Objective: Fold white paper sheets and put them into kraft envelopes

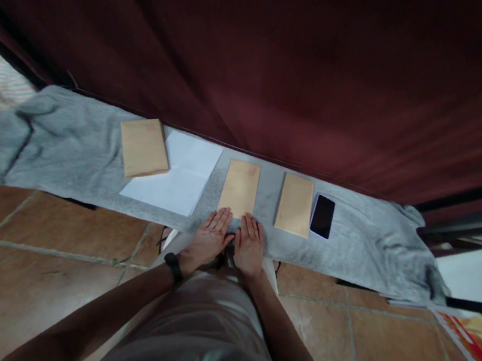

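A long grey fabric cloth (69, 149), rumpled at both ends, lies spread across the brown tiled floor (32, 246) at the foot of a dark red curtain (286, 60), and everything else can be placed against it. Near the middle of the cloth lies a tan paper envelope (240, 187), upright and rectangular, its lower edge towards the person. The left hand (207, 239), with a black band at the wrist (173, 267), lies flat and palm down on the cloth with its fingers spread slightly, the fingertips touching or just overlapping the lower edge of that middle envelope; it grasps nothing. The right hand (250, 245) lies just beside it, also flat and palm down with fingers extended, its fingertips at the envelope's lower right corner, and it too closes on nothing. The two hands sit close together, thumbs nearly meeting. On the cloth to the right of the middle envelope, and apart from it, lies a second tan paper envelope (295, 204), and just beyond that a black-screened phone in a pale case (322, 216). To the left, a white sheet of paper (182, 178) lies flat on the cloth, with a third tan envelope (144, 147) tilted across its upper left corner. Off the cloth's right end, colourful printed paper (480, 340) lies on the tiles.
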### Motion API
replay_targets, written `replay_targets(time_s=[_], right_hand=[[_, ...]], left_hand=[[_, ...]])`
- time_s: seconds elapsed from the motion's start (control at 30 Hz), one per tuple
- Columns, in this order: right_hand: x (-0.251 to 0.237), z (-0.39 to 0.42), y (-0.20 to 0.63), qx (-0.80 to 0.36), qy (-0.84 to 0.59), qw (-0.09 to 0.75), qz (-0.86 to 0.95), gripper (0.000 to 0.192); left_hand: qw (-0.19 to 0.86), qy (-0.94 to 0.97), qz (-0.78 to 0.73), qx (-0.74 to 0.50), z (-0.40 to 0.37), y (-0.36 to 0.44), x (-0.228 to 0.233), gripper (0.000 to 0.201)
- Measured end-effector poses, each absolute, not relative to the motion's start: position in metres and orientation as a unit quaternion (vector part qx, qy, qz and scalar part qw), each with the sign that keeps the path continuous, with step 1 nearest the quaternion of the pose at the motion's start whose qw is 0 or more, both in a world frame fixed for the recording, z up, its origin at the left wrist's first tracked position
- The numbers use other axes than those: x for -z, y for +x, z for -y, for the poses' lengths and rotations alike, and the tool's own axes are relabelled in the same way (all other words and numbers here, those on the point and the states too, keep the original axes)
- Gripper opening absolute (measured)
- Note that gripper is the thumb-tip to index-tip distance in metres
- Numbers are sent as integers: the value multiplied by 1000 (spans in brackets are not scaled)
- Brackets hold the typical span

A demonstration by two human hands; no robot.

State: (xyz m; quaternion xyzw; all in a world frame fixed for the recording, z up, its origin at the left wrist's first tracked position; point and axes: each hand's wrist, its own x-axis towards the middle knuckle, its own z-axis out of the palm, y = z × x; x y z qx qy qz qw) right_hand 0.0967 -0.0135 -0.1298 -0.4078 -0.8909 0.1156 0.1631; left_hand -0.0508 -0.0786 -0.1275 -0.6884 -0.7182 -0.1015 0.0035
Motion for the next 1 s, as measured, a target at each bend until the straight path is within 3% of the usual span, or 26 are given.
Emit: replay_targets(time_s=[0.2, 1.0], right_hand=[[122, 13, 82, -151, -351, 136, 914, 49], [137, 12, 106, -112, -394, 169, 896, 51]], left_hand=[[0, -696, 712, 85, 80, -53, 132, 60], [-19, -694, 716, 75, 89, -60, 122, 67]])
